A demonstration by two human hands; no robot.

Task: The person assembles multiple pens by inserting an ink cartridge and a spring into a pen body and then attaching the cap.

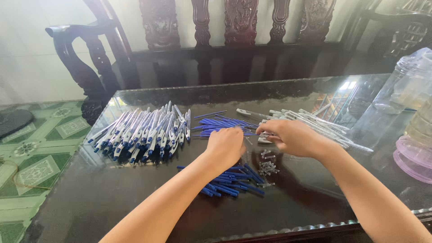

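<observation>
My left hand (226,145) is curled, knuckles up, at the near edge of a loose pile of thin blue refills (220,123); whether it holds one is hidden. My right hand (294,136) is closed on a clear pen barrel (263,134) at the end of a pile of clear barrels (315,123). A heap of finished white-and-blue pens (144,132) lies to the left. Small metal springs (268,166) sit below my hands, beside a pile of blue pen parts (234,180).
All of it lies on a dark glass-topped table (112,189). A clear plastic jar (405,90) and a purple lid (411,159) stand at the right edge. A carved dark wooden bench (202,49) is behind the table. Green patterned floor tiles (36,153) are on the left.
</observation>
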